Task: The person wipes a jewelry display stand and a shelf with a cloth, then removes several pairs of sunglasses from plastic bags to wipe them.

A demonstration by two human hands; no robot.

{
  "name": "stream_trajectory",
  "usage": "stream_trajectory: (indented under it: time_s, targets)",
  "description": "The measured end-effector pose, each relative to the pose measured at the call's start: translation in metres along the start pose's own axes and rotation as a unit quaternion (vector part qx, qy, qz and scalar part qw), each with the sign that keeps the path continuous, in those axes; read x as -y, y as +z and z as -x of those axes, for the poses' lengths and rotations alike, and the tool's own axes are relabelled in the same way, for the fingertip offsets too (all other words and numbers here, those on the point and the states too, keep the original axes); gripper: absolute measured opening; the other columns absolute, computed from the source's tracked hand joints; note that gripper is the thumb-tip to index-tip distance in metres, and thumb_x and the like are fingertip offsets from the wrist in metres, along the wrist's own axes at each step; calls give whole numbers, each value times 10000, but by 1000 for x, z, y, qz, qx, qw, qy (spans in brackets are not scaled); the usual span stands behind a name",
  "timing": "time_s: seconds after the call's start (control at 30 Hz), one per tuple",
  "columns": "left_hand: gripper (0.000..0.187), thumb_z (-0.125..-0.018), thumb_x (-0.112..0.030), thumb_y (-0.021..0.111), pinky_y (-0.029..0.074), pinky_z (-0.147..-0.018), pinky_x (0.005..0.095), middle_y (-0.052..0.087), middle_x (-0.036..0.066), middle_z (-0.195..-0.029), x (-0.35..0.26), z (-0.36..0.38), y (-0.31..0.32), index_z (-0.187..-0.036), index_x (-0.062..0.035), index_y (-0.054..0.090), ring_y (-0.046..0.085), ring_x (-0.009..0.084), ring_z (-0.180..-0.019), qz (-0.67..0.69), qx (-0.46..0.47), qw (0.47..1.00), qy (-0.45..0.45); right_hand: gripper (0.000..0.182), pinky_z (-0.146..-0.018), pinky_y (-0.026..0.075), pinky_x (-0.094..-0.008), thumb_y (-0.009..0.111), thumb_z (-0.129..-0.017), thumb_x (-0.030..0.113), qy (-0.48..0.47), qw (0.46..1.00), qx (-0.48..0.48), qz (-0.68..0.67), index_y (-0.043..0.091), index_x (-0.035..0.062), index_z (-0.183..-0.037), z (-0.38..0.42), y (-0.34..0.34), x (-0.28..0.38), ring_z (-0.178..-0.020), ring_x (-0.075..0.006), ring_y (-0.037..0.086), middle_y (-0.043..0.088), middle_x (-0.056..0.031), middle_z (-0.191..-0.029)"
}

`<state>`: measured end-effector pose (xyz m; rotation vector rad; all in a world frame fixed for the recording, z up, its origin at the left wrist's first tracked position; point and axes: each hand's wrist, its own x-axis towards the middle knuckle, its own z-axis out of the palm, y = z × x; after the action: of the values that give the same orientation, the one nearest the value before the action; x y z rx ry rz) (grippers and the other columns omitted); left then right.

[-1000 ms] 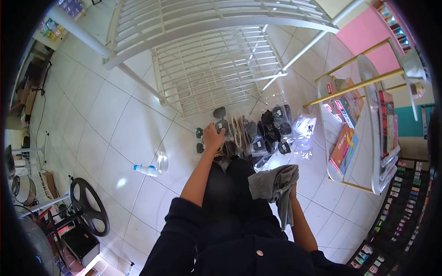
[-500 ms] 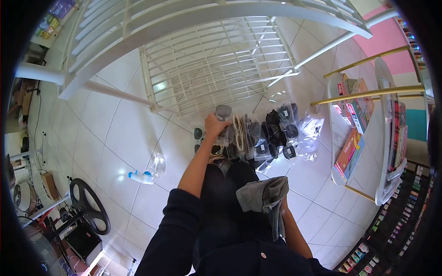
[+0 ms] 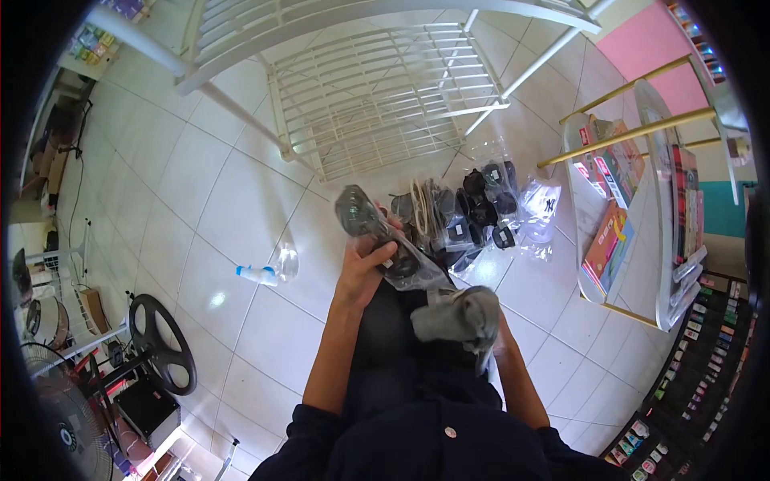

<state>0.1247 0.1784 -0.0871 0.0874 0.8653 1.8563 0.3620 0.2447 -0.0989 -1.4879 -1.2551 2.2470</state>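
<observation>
My left hand [image 3: 362,271] is closed round a pair of sunglasses [image 3: 358,210] with dark lenses in a clear plastic sleeve, raised above my lap. The sleeve's lower end reaches towards a grey cloth [image 3: 459,317]. My right hand [image 3: 499,343] grips that cloth, which drapes over and hides most of its fingers. On the floor beyond my knees lie several more bagged sunglasses [image 3: 484,210], close together in rows. A clear bag with a white "NY" mark [image 3: 540,210] rests at their right end.
A white slatted rack [image 3: 377,96] stands ahead. On the left floor lies a bottle with a blue top [image 3: 261,275], near a black steering wheel [image 3: 163,345] and a fan [image 3: 68,433]. To the right are a gold-framed shelf [image 3: 626,164] with books and a dark display rack [image 3: 682,377].
My left hand has come back from the row towards my lap, lifting the sleeved sunglasses. The cloth in my right hand has shifted slightly and bunched up. The view has turned a little.
</observation>
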Motion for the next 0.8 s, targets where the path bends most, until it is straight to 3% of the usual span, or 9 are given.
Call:
stream_trajectory:
  time_s: [0.03,0.07,0.1,0.17,0.23,0.33,0.47,0.7,0.8]
  targets:
    - [626,-699,37,603,415,-885,363,511,73,-1020,-4,5,5,-1246,-59,314,511,192,-982,-3,2,1000,1,417,-682,474,-321,510,-779,392,-2,1000,1,-3,503,93,-1070,4,1,4,-668,-214,595,603,-62,-846]
    - [619,-707,45,585,420,-878,368,508,65,-994,-8,8,10,-1250,-62,309,511,197,-977,12,8,999,31,395,-644,466,-318,540,-736,338,-95,944,104,299,516,102,-1052,10,8,25,-632,-232,590,604,-68,-775]
    - [613,-714,53,568,425,-872,374,505,57,-969,-12,11,17,-1254,-65,304,511,202,-973,28,16,998,62,385,-606,458,-315,570,-693,284,-177,781,191,568,530,110,-1034,21,16,43,-595,-251,584,605,-75,-705]
    - [515,-760,-4,540,406,-890,386,498,58,-936,-16,21,32,-1223,-68,325,500,208,-969,31,20,996,76,390,-561,443,-336,575,-623,228,-293,770,97,559,563,105,-993,47,38,57,-605,-294,567,588,-90,-618]
    - [403,-802,-79,514,372,-923,409,491,64,-919,-15,28,40,-1172,-73,354,485,213,-972,132,33,986,93,331,-513,401,-248,578,-697,168,-293,889,58,346,581,65,-1011,58,47,73,-516,-146,537,606,-70,-658]
    - [297,-853,-225,474,348,-932,430,483,64,-895,-8,41,53,-1107,-96,389,480,212,-960,128,34,986,104,235,-545,438,-232,531,-809,142,-236,959,13,155,584,52,-1020,55,55,62,-640,-118,597,625,-69,-716]
    - [305,-869,-379,439,349,-921,427,481,46,-860,2,53,63,-1022,-115,428,486,193,-905,184,38,976,105,201,-556,429,-198,547,-816,64,-256,966,-16,26,583,7,-1005,52,65,51,-675,-81,570,604,-53,-743]
    - [341,-857,-455,426,354,-911,404,467,26,-787,11,65,66,-926,-121,439,484,155,-783,159,5,977,142,200,-596,446,-184,549,-809,46,-375,924,9,71,588,4,-1001,53,57,49,-705,-73,569,599,-50,-751]
    - [360,-853,-478,417,363,-892,392,460,24,-771,17,70,68,-910,-123,435,477,144,-755,135,-17,976,169,197,-539,421,-175,563,-795,29,-241,967,53,-70,591,-21,-983,60,60,53,-647,-55,549,603,-48,-734]
